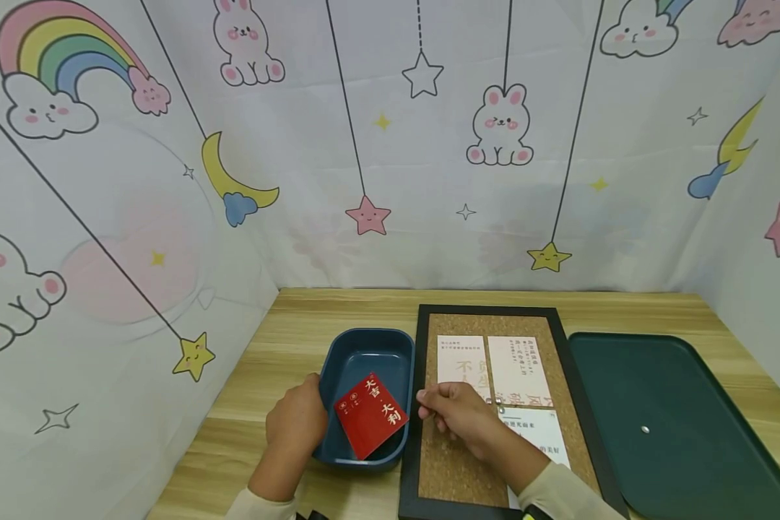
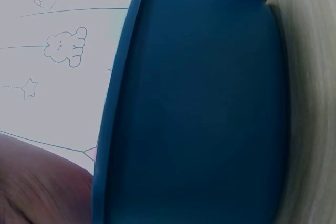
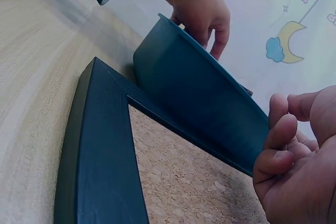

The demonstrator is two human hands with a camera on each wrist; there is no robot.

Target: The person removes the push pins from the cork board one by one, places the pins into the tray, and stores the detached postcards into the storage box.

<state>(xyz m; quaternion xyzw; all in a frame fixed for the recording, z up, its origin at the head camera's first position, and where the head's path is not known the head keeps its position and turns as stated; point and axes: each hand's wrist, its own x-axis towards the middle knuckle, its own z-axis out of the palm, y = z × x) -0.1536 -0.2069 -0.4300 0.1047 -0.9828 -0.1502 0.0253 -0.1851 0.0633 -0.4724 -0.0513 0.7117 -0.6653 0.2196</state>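
My left hand (image 1: 297, 417) grips the left rim of a deep blue plastic bin (image 1: 364, 338); in the right wrist view its fingers (image 3: 220, 35) reach over that edge. Inside the bin lies a red card (image 1: 370, 415) with pale Chinese characters, slanted. Between bin and cards, my right hand (image 1: 458, 412) hovers over the left part of a black-framed cork board (image 1: 455, 469). Its thumb and forefinger tips come together and the other fingers curl. Whether something small sits between the tips, I cannot tell. The right wrist view shows the same hand (image 3: 302, 156) near the bin's wall.
Pale printed cards (image 1: 461, 357) are on the cork, with small clear pins (image 1: 499, 406) where their corners meet. My right forearm covers part of the lower card (image 1: 536, 433). A dark green tray (image 1: 676, 390) stands right of the board, bearing a small whitish piece (image 1: 646, 430).
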